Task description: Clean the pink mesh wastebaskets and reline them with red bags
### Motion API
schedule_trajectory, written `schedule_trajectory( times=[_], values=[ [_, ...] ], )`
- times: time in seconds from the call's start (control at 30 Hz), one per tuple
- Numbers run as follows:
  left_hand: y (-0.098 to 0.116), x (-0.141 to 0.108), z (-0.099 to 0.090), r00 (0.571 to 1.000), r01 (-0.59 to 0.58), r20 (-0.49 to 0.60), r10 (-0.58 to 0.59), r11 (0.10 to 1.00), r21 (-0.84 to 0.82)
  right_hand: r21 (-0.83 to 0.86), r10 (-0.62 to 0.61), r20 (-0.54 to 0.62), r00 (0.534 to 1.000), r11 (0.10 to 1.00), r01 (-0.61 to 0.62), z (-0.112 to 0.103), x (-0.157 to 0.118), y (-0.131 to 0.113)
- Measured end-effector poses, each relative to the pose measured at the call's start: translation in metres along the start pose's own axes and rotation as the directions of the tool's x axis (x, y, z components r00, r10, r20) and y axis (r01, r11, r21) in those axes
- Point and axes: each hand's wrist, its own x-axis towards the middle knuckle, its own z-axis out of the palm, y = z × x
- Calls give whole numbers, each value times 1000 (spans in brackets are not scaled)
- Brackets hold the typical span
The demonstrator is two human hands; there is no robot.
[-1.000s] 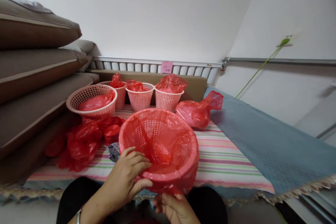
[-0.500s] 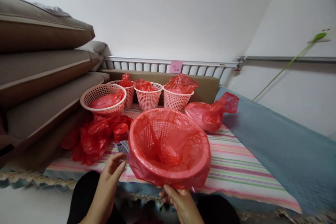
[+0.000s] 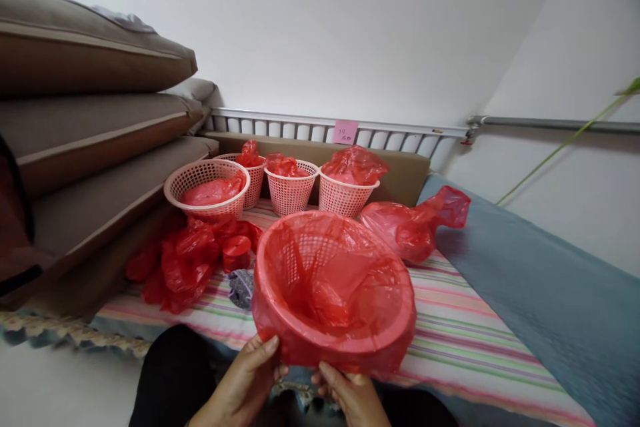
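Note:
A pink mesh basket (image 3: pixel 310 255) stands in front of me, lined with a thin red plastic bag (image 3: pixel 345 280) whose mouth is folded out over the rim. My left hand (image 3: pixel 250 370) pinches the hanging edge of this bag at the basket's near left side. Close by, my right hand (image 3: pixel 347 390) grips the same edge at the near middle, thumb on top. Left of the basket lie a small grey cloth (image 3: pixel 241 288), a red roll (image 3: pixel 236 253) and a crumpled heap of red plastic bags (image 3: pixel 187 260).
Several smaller pink baskets, one a wastebasket (image 3: pixel 291 190), hold red bags along the back. A knotted red bag (image 3: pixel 400 230) lies at the right on the striped cloth (image 3: pixel 465 320). Stacked brown cushions (image 3: pixel 95 120) rise on the left. Behind is a white radiator (image 3: pixel 300 125).
My left hand has moved right and down from beside the basket and taken hold of the bag's edge. My right hand keeps its grip. The view has shifted slightly left.

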Motion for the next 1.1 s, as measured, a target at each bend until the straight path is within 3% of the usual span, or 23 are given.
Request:
schedule_trajectory(
  times=[0.23, 0.4, 0.5, 0.6, 0.67, 0.83, 1.1],
  values=[
    [0, 2, -4, 999, -48, -14, 48, 998, 34, -5, -12, 0, 1000, 1000, 12, 0, 4, 5],
    [3, 1, -9, 994, -53, -101, 42, 992, -111, 16, 35, 33, 999, 999, -36, -5, 2, 2],
    [5, 1, -9, 996, -92, -12, 91, 988, -126, 59, 43, 52, 998, 997, -46, -6, 0, 0],
    [7, -1, -2, 983, -95, 152, 100, 995, -37, 112, 45, 65, 997, 992, -52, -6, -1, 0],
    [7, -1, 3, 976, -94, 202, 84, 995, 43, 131, 44, 65, 997, 990, -52, -7, -1, 1],
    [1, 3, -3, 988, -92, 129, 80, 991, 95, 140, 43, 89, 995, 989, -55, -8, 2, 3],
    [7, 6, -21, 995, -66, 56, 76, 984, -167, 153, 18, 40, 999, 988, -24, -6, -1, 3]
  ],
)
